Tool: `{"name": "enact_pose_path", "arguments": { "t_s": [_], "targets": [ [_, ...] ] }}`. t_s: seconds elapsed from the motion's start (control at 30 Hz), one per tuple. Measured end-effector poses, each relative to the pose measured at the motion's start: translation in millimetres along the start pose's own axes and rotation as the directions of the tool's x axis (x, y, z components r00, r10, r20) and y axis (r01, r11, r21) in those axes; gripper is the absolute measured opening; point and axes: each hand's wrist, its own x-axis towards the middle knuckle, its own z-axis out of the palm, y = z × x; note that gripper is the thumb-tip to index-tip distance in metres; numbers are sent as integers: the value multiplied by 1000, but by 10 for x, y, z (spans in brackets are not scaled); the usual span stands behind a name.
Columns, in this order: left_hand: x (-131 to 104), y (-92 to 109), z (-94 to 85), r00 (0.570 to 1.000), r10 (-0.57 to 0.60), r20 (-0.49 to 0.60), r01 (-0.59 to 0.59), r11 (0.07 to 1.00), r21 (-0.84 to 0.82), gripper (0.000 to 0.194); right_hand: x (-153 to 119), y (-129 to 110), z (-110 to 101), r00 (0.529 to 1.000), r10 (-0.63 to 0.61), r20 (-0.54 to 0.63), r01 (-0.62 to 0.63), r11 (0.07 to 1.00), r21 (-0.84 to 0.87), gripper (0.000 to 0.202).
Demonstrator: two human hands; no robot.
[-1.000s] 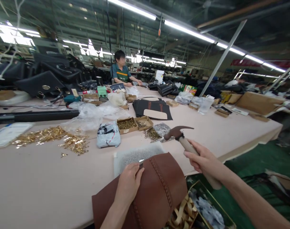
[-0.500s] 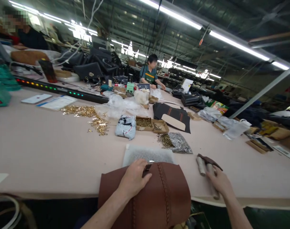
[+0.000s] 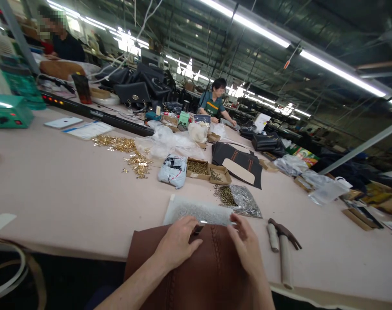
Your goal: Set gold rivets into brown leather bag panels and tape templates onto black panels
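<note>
A brown leather piece (image 3: 196, 271) with braided lacing lines hangs over the table's front edge, in the lower middle. My left hand (image 3: 178, 243) grips its top edge, thumb in front. By those fingertips shows a small dark fitting with a shiny edge (image 3: 199, 229). Over the right part of the leather, my right hand (image 3: 245, 243) has its fingers apart and holds nothing. Behind the leather lies a pale slab with a speckled top (image 3: 199, 209). A claw hammer (image 3: 284, 254) rests at the right, beside a short grey cylinder (image 3: 273, 237).
Small gold metal parts (image 3: 139, 165) are scattered at left centre. Beside them stand a wrapped bag (image 3: 172, 171), cardboard trays of fittings (image 3: 197, 175) and a plastic bag of rings (image 3: 245, 201). Dark panels (image 3: 254, 172) lie behind. A co-worker (image 3: 215, 103) stands at the far side.
My right hand has let go of the hammer, leaving it on the table, and moved left over the leather. My left hand stays at the leather's top edge. The camera view has shifted slightly.
</note>
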Motion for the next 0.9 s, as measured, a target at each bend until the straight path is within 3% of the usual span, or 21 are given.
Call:
{"name": "enact_pose_path", "arguments": {
  "t_s": [0.07,0.13,0.2,0.27,0.4,0.57,0.7,0.8,0.9],
  "targets": [
    [7,15,-1,1000,5,-5,-5,1000,1,36,-89,-404,320,987,-102,124,91,991,95,45],
    [8,14,15,1000,26,-3,-26,1000,-9,41,-144,-682,574,963,-184,197,148,972,185,28],
    [9,-38,57,999,54,-5,-54,999,-8,45,-144,-790,731,968,-174,181,125,959,256,14],
    [26,-153,127,997,67,-28,-67,998,21,42,-92,-732,774,992,-81,100,44,942,332,18],
    [96,-425,279,996,60,-61,-55,995,79,36,67,-300,509,979,134,-154,-67,923,379,29],
    [100,-523,335,996,67,-61,-60,993,105,38,188,414,-169,916,201,-348,-206,978,23,43],
    [84,-497,321,999,43,-30,-40,995,94,38,180,867,-559,903,234,-361,-323,922,-211,48],
    [90,-443,294,1000,28,-11,-27,997,68,35,135,996,-646,890,160,-428,-321,886,-335,49],
    [97,-333,214,1000,26,-2,-26,999,41,30,99,898,-556,882,-21,-471,-192,896,-400,47]
  ]
}}
